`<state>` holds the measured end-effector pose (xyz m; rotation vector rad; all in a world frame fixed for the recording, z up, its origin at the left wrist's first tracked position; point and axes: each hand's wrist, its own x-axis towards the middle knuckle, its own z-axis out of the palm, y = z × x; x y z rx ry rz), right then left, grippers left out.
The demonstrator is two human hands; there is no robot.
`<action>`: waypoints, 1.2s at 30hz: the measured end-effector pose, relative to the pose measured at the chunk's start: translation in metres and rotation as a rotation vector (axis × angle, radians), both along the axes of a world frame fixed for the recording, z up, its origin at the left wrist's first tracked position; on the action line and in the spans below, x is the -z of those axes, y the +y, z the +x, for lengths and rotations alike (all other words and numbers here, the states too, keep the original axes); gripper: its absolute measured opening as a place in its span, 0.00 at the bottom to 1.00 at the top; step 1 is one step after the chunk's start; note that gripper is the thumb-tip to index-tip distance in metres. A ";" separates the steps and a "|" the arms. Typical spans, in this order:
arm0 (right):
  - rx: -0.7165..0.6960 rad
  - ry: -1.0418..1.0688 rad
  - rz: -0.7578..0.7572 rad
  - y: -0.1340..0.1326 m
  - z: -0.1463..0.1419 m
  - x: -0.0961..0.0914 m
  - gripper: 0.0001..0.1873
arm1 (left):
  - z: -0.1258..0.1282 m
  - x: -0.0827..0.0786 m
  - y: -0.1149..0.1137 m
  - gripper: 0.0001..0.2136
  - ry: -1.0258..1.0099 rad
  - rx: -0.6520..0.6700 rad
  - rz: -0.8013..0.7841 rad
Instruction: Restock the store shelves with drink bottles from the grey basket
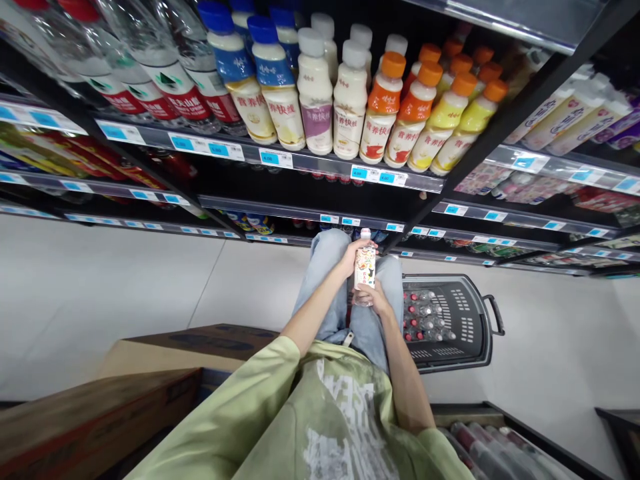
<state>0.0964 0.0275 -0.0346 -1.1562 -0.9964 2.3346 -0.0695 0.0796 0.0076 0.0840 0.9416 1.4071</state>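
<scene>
I hold a small drink bottle [365, 265] with a white cap and a colourful label upright in front of my jeans. My left hand [351, 255] is closed round its upper part. My right hand [374, 300] grips its lower end from below. Straight ahead a black shelf [310, 163] carries rows of milk-drink bottles with blue, white and orange caps [350, 100].
A dark plastic shopping basket [470, 320] with several capped bottles inside sits on the pale floor to my right. Brown cardboard boxes [165, 360] stand at my left. Water bottles [165, 80] fill the shelf's left end. More bottles lie in a crate [490, 447] at the bottom right.
</scene>
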 end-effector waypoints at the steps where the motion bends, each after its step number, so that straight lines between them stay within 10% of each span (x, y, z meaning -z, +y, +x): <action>1: -0.013 0.015 -0.034 0.001 0.001 -0.001 0.32 | -0.001 -0.002 -0.001 0.11 -0.029 0.012 0.002; 11: -0.253 0.129 -0.111 0.007 0.015 -0.018 0.36 | 0.000 -0.013 -0.011 0.09 -0.156 0.039 0.002; 20: -0.114 0.009 -0.121 0.004 0.004 -0.018 0.37 | 0.002 -0.008 -0.003 0.07 -0.001 0.019 -0.055; 27: 0.121 -0.256 0.227 0.007 -0.018 -0.003 0.37 | 0.020 0.019 -0.002 0.06 0.244 0.056 -0.251; 36: 0.001 -0.128 0.128 0.009 -0.002 -0.008 0.32 | 0.014 0.010 -0.005 0.12 0.086 0.303 -0.162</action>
